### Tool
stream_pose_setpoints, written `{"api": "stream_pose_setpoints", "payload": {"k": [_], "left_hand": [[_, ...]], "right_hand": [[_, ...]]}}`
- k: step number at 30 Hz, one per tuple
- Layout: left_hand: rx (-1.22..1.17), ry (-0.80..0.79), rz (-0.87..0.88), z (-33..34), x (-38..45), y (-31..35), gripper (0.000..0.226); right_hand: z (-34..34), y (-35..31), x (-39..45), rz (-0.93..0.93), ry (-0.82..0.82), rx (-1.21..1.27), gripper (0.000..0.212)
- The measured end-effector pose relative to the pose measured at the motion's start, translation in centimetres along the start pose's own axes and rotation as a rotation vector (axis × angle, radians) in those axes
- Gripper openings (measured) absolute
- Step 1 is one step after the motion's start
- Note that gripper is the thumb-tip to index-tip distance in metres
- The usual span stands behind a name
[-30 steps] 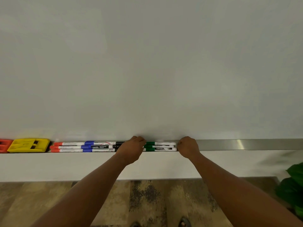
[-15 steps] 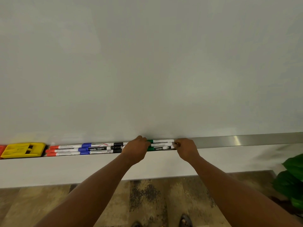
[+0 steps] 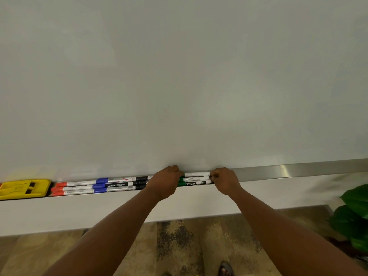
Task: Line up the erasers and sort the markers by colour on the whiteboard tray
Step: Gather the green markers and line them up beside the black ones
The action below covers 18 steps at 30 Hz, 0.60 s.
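Nearest, at six o'clock: left hand curled over the cap ends of the three white-barrelled green markers, right hand pinched shut against their tail ends, exact finger contact hidden. Beyond, toward nine o'clock along the long brushed-metal whiteboard tray: black markers, blue markers, red-orange markers, then the yellow plastic eraser. Risk, as a guess: too hard an end-on squeeze, green trio buckling or rolling off the lip; against a second earlier, hands similarly placed, right one edged slightly inward.
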<state>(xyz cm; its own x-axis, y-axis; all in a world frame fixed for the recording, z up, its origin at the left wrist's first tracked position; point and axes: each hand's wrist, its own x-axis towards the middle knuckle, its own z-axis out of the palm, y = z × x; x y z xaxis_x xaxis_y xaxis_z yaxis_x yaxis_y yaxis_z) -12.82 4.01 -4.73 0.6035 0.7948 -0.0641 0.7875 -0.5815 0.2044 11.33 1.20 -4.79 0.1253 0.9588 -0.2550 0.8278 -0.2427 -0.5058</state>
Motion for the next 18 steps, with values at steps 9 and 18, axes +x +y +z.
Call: {"api": "stream_pose_setpoints", "payload": {"k": [9, 18], "left_hand": [[-0.047, 0.012, 0.005, 0.1, -0.2, -0.6, 0.030], [-0.037, 0.003, 0.045, -0.2, -0.3, -1.6, 0.032]], "right_hand": [[0.8, -0.1, -0.5, 0.027, 0.057, 0.029, 0.028], [1.1, -0.2, -0.8, 0.060, 0.078, 0.094, 0.027]]}}
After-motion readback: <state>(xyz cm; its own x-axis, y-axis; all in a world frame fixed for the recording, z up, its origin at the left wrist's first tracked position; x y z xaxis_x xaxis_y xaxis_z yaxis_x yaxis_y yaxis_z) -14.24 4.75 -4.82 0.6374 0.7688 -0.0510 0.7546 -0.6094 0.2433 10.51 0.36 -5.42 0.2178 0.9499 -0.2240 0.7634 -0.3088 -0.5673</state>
